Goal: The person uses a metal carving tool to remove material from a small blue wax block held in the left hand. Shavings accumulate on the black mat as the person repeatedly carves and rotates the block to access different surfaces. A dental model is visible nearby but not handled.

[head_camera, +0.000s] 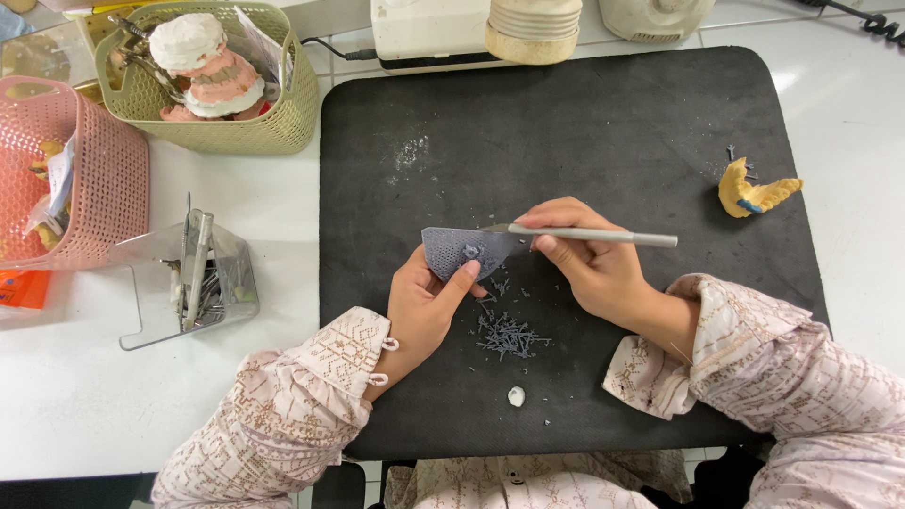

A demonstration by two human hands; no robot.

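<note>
Two hands at work over the black mat (603, 123), near its centre. Left hand (421, 306) is closed on a grey mesh-textured piece (459, 251), thumb pressed on its near face, remaining fingers hidden behind it; the piece is held just above the mat, roughly flat-on to the camera. Right hand (589, 264) is closed in a pen-style pinch on a slim grey metal tool (589, 235), handle pointing right, tip pointing left and touching the right edge of the grey piece. Can't tell the tip shape, too small. Just near of the hands sits a pile of thin grey trimmings (506, 336) on the mat, with a few loose bits between pile and piece. A small white fragment (516, 396) lies nearer still, close to the mat's near edge. A patch of pale dust (411, 154) marks the mat on the far side, left of centre. Far right on the mat: a yellow dental cast (751, 191) with a blue spot, well apart from the hands, a few dark specks beside it. Off the mat to the left, on the white table (75, 396): a clear plastic holder (189, 283) with metal instruments, a pink basket (66, 179) at the left edge, a green basket (236, 123) further back holding a white-and-pink plaster model (209, 66). White machine (443, 33) along the far edge. Both sleeves are patterned pale fabric.
</note>
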